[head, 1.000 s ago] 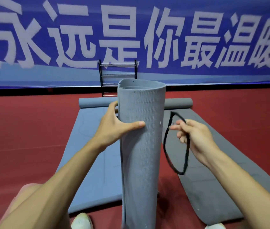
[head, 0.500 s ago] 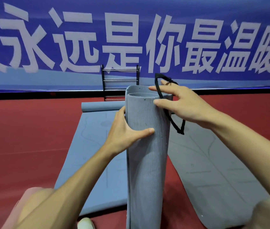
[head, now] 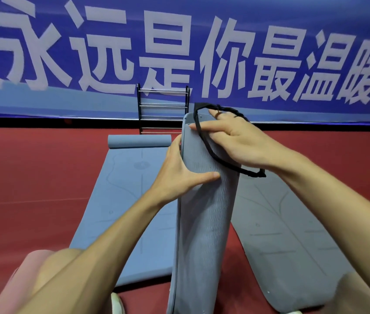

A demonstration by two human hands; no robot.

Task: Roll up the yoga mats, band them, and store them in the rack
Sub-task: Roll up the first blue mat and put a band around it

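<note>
At the left, one grey mat [head: 122, 211] lies unrolled on the red floor [head: 32, 177], with only its far end curled toward the floor's far edge. The rack [head: 163, 105] stands at that edge, against the wall, well away from the person. The left hand [head: 179, 175] grips the rolled mat [head: 204, 223], which stands upright near the floor's near edge; the thumb lies across its front and the fingers go round behind. The black band [head: 250, 173] is stretched open around the roll's top end, partly over the rim. The right hand [head: 242, 143] holds it there, fingers hooked through the loop. Another flat mat [head: 292, 234] lies to the right.

This looks like the banding step, just begun. The next move probably calls for keeping the loop wide while drawing it down past the rim, with the left hand squeezing so the roll cannot spring loose.
</note>
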